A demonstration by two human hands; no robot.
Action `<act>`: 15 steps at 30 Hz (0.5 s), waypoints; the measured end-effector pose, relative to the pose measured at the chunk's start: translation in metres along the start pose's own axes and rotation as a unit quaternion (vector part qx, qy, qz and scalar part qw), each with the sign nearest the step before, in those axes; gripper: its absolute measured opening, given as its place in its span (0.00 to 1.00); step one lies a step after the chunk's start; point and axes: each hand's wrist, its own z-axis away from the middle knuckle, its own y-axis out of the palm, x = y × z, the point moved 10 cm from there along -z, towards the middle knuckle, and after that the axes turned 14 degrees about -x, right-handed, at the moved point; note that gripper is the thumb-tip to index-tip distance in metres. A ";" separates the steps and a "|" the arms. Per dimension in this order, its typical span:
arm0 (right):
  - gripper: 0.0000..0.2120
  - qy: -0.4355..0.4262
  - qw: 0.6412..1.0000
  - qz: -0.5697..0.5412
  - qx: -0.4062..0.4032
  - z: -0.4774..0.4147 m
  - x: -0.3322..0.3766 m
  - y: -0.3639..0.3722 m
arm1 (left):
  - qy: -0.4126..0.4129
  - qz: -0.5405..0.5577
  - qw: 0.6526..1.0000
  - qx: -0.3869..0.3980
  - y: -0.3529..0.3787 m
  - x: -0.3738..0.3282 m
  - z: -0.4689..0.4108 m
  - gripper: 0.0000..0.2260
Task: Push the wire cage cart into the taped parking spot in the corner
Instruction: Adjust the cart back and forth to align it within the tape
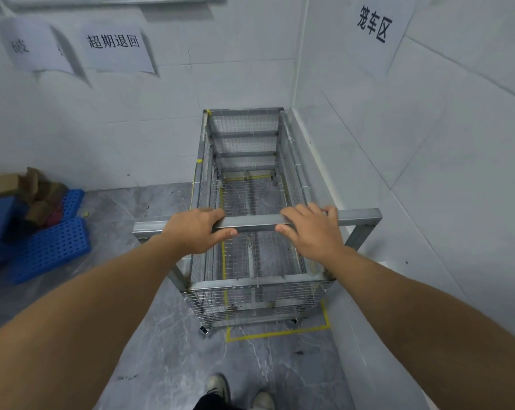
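Observation:
A grey metal wire cage cart (244, 161) stands in the corner, its far end against the back wall and its right side along the right wall. Its square-tube handle bar (253, 223) crosses the near end. My left hand (197, 229) is wrapped around the bar left of centre. My right hand (312, 229) rests over the bar right of centre, thumb under it. Yellow tape (277, 332) marks a rectangle on the floor; its near edge shows just in front of the cart, and more tape shows through the mesh bottom.
Blue perforated plastic pallets (52, 247) and brown cardboard boxes (34, 190) lie on the floor at the left. Paper signs hang on both white tiled walls. My shoes (238, 392) stand on the grey marbled floor behind the cart.

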 end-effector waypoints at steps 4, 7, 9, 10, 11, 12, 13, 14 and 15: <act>0.22 -0.011 1.000 0.021 -0.003 0.002 0.000 0.001 | 0.015 0.006 1.000 0.018 0.000 0.002 0.001 0.24; 0.19 -0.004 1.000 0.027 -0.004 0.000 -0.001 0.000 | 0.013 -0.013 0.999 0.026 0.001 0.007 0.002 0.23; 0.18 -0.002 1.000 0.029 -0.001 -0.001 0.000 0.001 | 0.014 -0.032 0.999 0.019 0.001 0.009 0.003 0.23; 0.17 -0.002 0.999 0.033 0.001 -0.001 -0.001 0.001 | 0.016 -0.040 0.999 0.012 0.000 0.008 0.003 0.22; 0.18 -0.001 0.999 0.039 0.002 -0.001 -0.001 0.002 | 0.018 -0.044 0.999 0.005 0.000 0.007 0.003 0.22; 0.18 -0.001 0.999 0.043 0.002 0.000 -0.003 0.002 | 0.018 -0.044 0.999 0.002 0.000 0.006 0.003 0.22; 0.18 0.000 0.999 0.044 0.004 0.000 -0.005 0.003 | 0.020 -0.043 0.999 0.001 -0.001 0.005 0.002 0.22; 0.17 0.000 0.999 0.042 0.007 0.000 -0.006 0.004 | 0.022 -0.041 0.999 0.003 -0.001 0.004 0.002 0.22; 0.17 0.000 0.999 0.039 0.012 0.000 -0.007 0.004 | 0.024 -0.037 0.999 0.005 -0.002 0.003 0.001 0.23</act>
